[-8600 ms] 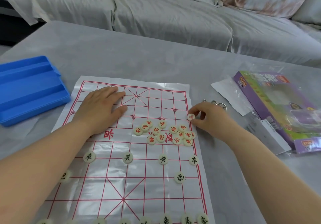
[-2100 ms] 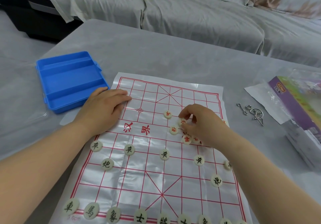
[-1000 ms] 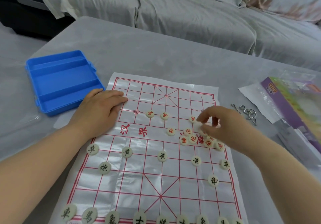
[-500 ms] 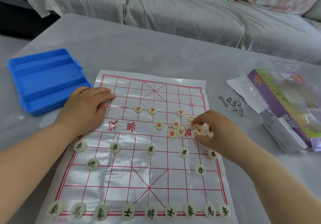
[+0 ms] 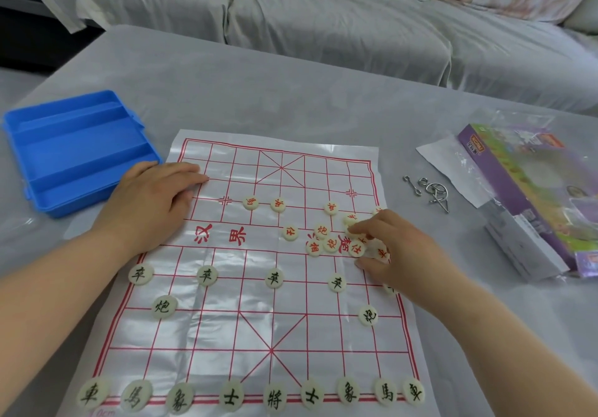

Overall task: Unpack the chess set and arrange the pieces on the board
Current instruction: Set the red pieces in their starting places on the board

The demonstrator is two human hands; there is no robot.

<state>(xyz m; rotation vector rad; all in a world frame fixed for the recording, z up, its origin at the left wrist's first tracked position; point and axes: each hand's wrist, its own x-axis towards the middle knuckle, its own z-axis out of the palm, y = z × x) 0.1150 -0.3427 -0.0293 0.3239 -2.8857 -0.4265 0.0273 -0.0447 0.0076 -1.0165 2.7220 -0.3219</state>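
Since a few seconds ago the heap of red pieces (image 5: 330,243) on the river line has thinned. All the red discs lay bunched together then; now several sit apart on the row just beyond the river, and your right hand (image 5: 391,255) has come back to the heap for another. So the red half is only begun, while the black pieces (image 5: 275,397) look complete on your side: nine along the near edge, two cannons, and the soldier row, whose rightmost disc is half hidden by your wrist. Your right hand arches over the right end of the heap, fingers curled, index tip touching a disc; I cannot tell whether one is pinched. Your left hand (image 5: 155,203) lies flat with straight fingers, pressing down the far-left part of the board (image 5: 226,335), as before. The board lies on the grey surface (image 5: 291,99) between the blue tray (image 5: 74,151) and the purple box (image 5: 530,196). Its long axis runs from you toward the sofa, the far end skewed slightly right. The discs are round and face up, their red characters turned every way.
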